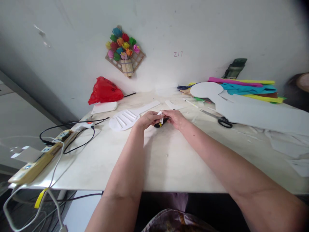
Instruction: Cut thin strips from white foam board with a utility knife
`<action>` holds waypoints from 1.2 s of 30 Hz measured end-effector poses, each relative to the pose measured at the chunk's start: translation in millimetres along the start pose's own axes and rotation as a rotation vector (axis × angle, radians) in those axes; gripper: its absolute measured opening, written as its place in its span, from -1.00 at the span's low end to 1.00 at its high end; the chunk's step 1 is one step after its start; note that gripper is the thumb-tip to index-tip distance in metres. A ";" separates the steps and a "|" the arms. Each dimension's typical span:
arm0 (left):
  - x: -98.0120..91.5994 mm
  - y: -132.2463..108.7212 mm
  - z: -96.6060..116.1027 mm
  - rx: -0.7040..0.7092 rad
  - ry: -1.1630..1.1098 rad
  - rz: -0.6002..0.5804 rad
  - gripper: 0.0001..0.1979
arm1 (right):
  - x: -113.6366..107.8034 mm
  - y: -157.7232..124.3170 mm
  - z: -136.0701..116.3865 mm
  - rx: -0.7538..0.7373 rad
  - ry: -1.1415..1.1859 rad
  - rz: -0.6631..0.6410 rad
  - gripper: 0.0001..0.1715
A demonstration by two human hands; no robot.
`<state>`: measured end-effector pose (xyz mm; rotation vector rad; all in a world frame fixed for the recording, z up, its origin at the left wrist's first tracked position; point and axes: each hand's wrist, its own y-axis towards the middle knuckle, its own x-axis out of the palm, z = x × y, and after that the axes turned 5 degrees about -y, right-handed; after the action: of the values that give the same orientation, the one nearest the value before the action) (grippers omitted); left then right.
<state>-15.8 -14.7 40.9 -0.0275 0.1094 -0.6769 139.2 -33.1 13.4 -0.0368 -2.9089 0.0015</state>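
Small white strips (161, 116) are pinched in the fingers of my left hand (151, 118) over the middle of the table. Close against it, my right hand (175, 118) has its thumb and index finger at the same strips, its other fingers curled beside a black and yellow tool (158, 125). How that tool is held is too small to tell. Left of my hands lies a white oval piece (120, 126) bearing several raised white strips. A long white piece (150, 107) extends behind my left hand.
Black-handled scissors (223, 121) lie right of my hands, near white sheets (260, 111) and coloured material (251, 87). A red bag (105, 91) and white box (104, 107) sit back left. A power strip (41, 161) with cables lines the left edge.
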 end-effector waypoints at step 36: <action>0.8 4.6 -7.0 0.050 -0.052 0.010 -0.60 | 3.8 0.4 3.5 -0.046 0.032 0.052 -0.59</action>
<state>-13.1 -11.6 33.5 0.0038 0.0421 -0.6681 134.8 -32.7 10.8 -0.1187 -2.8749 -0.0561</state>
